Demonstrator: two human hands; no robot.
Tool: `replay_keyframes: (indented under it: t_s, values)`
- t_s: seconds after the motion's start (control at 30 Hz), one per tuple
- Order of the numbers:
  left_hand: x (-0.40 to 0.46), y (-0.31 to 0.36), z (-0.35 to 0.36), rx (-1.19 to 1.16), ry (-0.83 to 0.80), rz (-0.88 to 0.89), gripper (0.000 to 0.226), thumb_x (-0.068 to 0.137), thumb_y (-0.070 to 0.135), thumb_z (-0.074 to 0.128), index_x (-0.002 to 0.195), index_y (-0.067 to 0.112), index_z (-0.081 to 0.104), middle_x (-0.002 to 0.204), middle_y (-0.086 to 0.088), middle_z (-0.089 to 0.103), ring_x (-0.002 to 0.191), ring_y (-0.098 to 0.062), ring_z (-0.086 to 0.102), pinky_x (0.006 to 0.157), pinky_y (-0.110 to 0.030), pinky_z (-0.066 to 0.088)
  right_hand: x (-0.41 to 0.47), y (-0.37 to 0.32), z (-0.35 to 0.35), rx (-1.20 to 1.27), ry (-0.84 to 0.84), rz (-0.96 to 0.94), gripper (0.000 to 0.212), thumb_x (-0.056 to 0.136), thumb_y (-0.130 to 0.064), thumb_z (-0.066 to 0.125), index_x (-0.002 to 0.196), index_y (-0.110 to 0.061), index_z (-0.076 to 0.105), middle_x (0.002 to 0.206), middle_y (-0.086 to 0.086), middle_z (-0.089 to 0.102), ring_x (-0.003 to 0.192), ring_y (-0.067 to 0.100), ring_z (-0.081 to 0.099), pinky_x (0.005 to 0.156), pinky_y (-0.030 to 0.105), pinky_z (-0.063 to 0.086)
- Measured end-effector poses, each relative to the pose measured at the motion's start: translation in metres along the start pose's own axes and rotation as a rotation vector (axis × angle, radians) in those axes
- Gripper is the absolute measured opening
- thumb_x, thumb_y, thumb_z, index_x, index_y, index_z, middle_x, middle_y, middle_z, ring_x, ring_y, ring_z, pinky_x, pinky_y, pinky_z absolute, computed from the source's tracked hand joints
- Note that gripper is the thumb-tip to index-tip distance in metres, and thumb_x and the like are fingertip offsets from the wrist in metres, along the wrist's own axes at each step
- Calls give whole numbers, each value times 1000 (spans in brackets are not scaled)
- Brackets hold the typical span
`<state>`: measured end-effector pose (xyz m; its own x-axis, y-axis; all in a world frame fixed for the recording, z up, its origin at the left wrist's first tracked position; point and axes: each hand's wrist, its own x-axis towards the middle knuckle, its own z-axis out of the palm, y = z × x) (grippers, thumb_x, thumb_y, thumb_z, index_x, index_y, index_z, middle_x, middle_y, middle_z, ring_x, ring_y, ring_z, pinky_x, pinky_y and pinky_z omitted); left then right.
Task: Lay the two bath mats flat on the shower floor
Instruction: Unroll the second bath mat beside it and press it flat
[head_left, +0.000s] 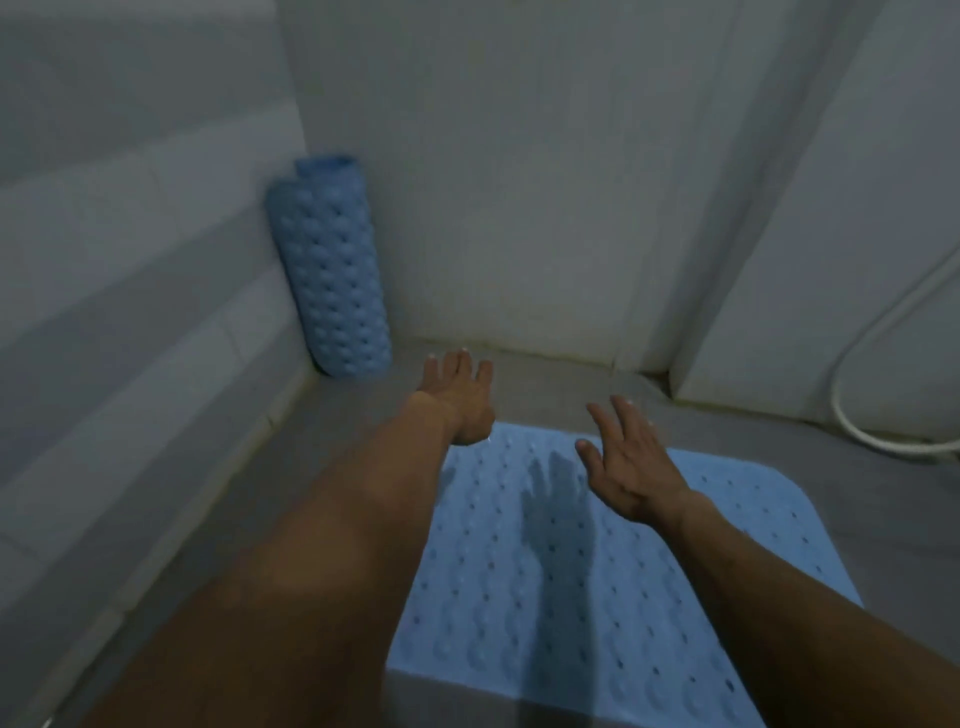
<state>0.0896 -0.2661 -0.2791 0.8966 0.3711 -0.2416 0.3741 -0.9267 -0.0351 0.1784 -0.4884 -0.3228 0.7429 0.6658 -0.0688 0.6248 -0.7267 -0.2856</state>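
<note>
A light blue bath mat with bumps and small holes lies flat on the grey shower floor, toward the right. A second blue mat, rolled up, stands upright in the far left corner against the walls. My left hand is stretched out past the flat mat's far left corner, fingers apart, holding nothing, a short way right of the roll's base. My right hand hovers over the flat mat's far edge, fingers spread and empty; its shadow falls on the mat.
Pale tiled walls close in the corner on the left and far sides. A white shower hose curves down the right wall to the floor. Bare grey floor runs along the left wall and beyond the flat mat.
</note>
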Motion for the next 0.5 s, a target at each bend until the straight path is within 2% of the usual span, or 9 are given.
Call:
replay_keyframes:
  t_s: [0.17,0.27,0.4,0.5]
  values:
    - [-21,-97,-60,70,207,-83,75,98,36,40,155,10,-2,161,-19,-4,149,-33,-4,120,-51,-2,51,-108,-55,86,160,-131,60,104,-43,32,157,-20,16,165,11,5,152,25,5,122,36,5]
    - [-28,-150,-85,77,278,-131,75,99,35,39,155,9,-4,161,-21,-7,149,-35,-6,120,-53,-3,76,-165,-87,103,222,-214,61,103,-43,34,157,-20,17,165,12,8,152,25,7,123,37,8]
    - [-20,-205,-104,44,350,-182,77,100,35,37,153,7,-12,160,-20,-13,149,-34,-10,120,-51,-4,109,-228,-119,-16,229,-353,61,103,-45,35,157,-23,16,165,7,8,151,26,12,123,42,17]
    - [-1,-232,-105,-18,446,-209,83,97,33,43,153,5,-12,160,-21,-10,148,-36,-6,121,-50,-1,142,-270,-129,-143,228,-424,64,100,-41,44,156,-23,18,165,3,9,150,25,16,120,41,20]
